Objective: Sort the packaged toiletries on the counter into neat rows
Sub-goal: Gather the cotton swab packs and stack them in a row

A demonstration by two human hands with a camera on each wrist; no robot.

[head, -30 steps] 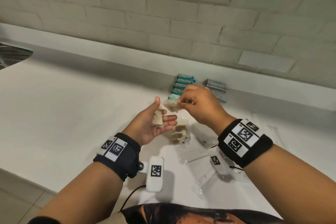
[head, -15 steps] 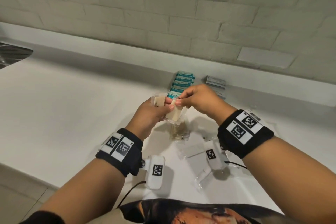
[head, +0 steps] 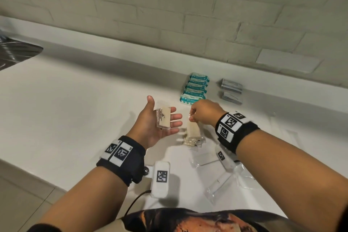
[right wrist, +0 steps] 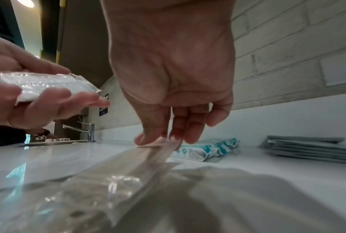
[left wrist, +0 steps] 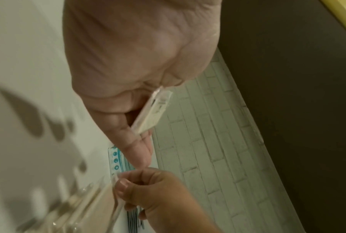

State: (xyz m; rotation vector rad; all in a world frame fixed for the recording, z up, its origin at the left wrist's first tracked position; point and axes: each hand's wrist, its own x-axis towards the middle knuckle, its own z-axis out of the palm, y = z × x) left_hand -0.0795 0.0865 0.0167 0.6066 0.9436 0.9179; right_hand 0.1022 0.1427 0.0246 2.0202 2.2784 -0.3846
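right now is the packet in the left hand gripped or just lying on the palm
Just lying: the packet rests flat on the upturned left hand, fingers straight beneath it.

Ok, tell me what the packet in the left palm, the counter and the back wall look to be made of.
Packet: clear glossy plastic film, crinkled and glinting, over a beige insert, maybe card or wood.
Counter: smooth white, faintly reflective; stone or solid surface, can't tell which.
Wall: matte pale brick pattern with recessed joints; real brick or tile unclear.

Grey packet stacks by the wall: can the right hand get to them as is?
Probably not right away. The way to the grey packet stacks is open counter, just beyond the right hand, but that hand is pinching a clear-wrapped beige packet and would have to set it down first.
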